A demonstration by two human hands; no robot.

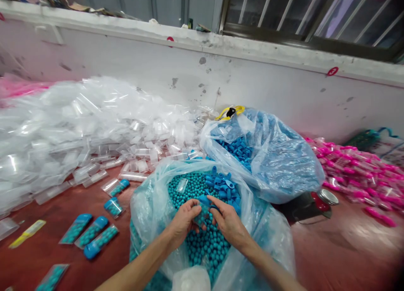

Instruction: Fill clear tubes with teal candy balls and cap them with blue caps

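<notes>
Over an open plastic bag (145, 202) of teal beads (210, 251), my two hands meet at a small clear container (202, 215) with beads in it and a blue cap (203, 199) at its top. My left hand (187, 217) grips the container's side. At the cap, the fingers of my right hand (227, 221) are closed, pressing or pinching it; whether it is fully seated I cannot tell. Loose blue caps (224, 185) lie on the beads to the right. A clear empty container (182, 185) rests on the beads behind my hands.
Several bead-filled containers (91, 232) and a yellow cutter (27, 233) lie left on the red table (126, 249). Behind are a heap of clear containers (78, 126) and a bag of blue caps (277, 156). Pink packs (362, 173) and a dark object with a metal lid (328, 197) stand right.
</notes>
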